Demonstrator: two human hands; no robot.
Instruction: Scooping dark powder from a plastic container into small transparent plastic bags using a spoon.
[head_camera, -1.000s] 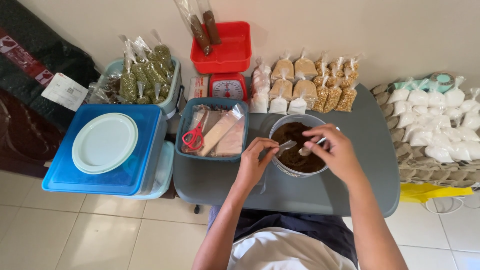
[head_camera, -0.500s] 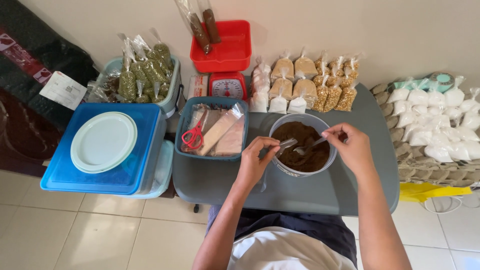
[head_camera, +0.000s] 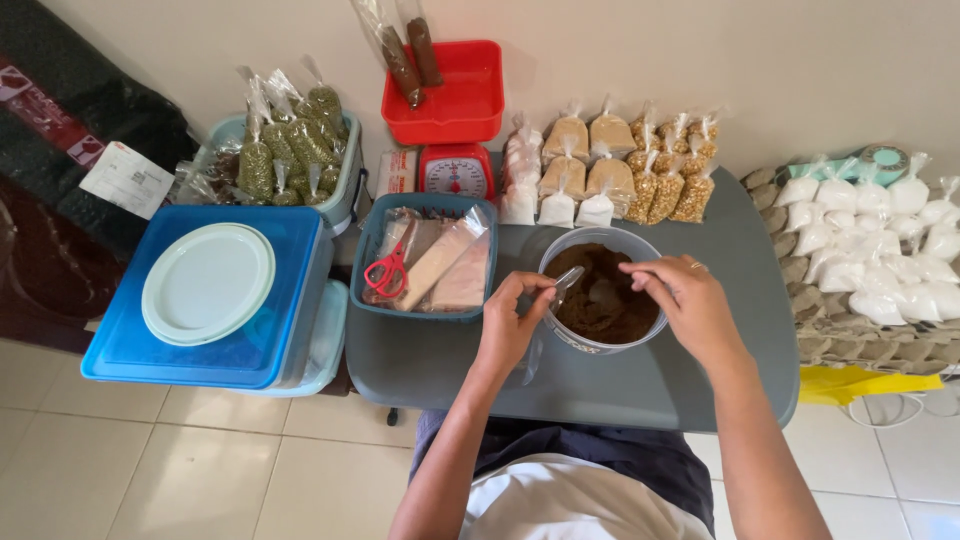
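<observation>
A round clear tub (head_camera: 566, 343) of brown powder (head_camera: 590, 268) stands on the grey table (head_camera: 650, 390) in front of me. My left hand (head_camera: 508, 322) pinches a small clear plastic bag (head_camera: 556, 287) at the tub's left rim, its mouth over the powder. My right hand (head_camera: 692, 305) reaches into the tub from the right, fingers closed on a small spoon (head_camera: 607, 297) dipped in the powder. Most of the spoon's handle is hidden under my fingers.
A teal basket (head_camera: 380, 300) with red scissors (head_camera: 388, 272) and flat packets sits left of the tub. Behind are a red scale (head_camera: 455, 172), a red tray (head_camera: 450, 100) and tied packets of tan powder and corn (head_camera: 612, 165). White bags (head_camera: 872, 240) lie right; a blue bin lid (head_camera: 120, 340) with a plate is left.
My right hand swung out to the right with the spoon, then came back and pushed down into the powder. My left hand and the bag stayed at the rim.
</observation>
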